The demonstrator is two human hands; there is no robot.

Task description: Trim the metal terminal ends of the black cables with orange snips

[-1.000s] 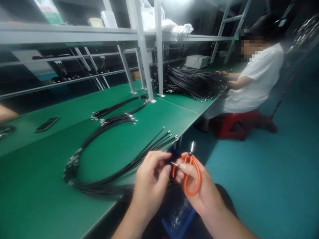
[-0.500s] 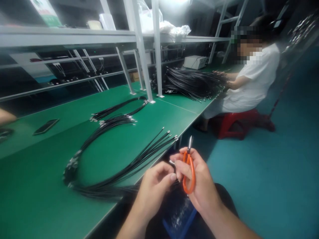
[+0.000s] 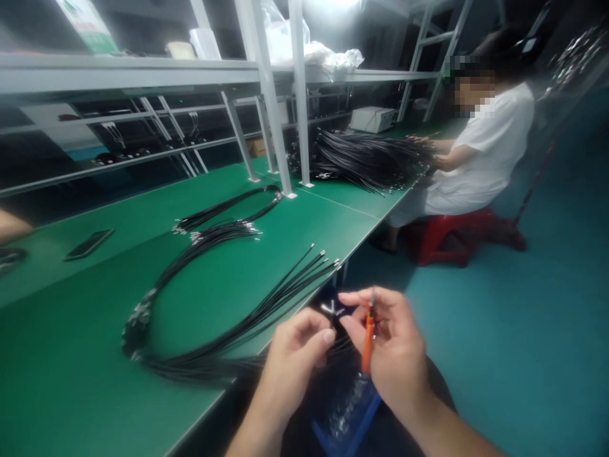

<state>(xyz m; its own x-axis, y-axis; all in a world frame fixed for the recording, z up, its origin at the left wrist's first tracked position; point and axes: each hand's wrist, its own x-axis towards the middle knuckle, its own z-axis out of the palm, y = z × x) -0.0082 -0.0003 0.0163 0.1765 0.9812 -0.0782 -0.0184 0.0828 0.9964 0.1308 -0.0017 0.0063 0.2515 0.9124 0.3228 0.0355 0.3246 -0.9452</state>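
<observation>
My left hand (image 3: 295,358) pinches a black cable between thumb and forefinger, just past the table's edge. Its stripped end (image 3: 333,309) sticks up from the fingertips and splays into several pale strands. My right hand (image 3: 399,349) holds orange-handled scissors (image 3: 368,346) against the palm, seen nearly edge-on, blades upward. The right thumb and forefinger are apart, close to the strands; whether they touch them I cannot tell. A bundle of black cables (image 3: 190,363) with silvery ends curves over the table beside my left hand. Below my hands sits a blue tray (image 3: 367,424) with small shiny bits.
Further cables (image 3: 228,204) and a phone (image 3: 89,244) lie on the green table (image 3: 71,355). White posts (image 3: 271,114) carry a shelf. A co-worker in white (image 3: 495,146) sits on a red stool (image 3: 447,238) by a large cable pile (image 3: 366,158). Another person's arm (image 3: 13,226) shows at left.
My right hand has drawn slightly right, away from the cable end, and the scissors have turned edge-on. The strands now stand spread apart. My left hand has hardly moved.
</observation>
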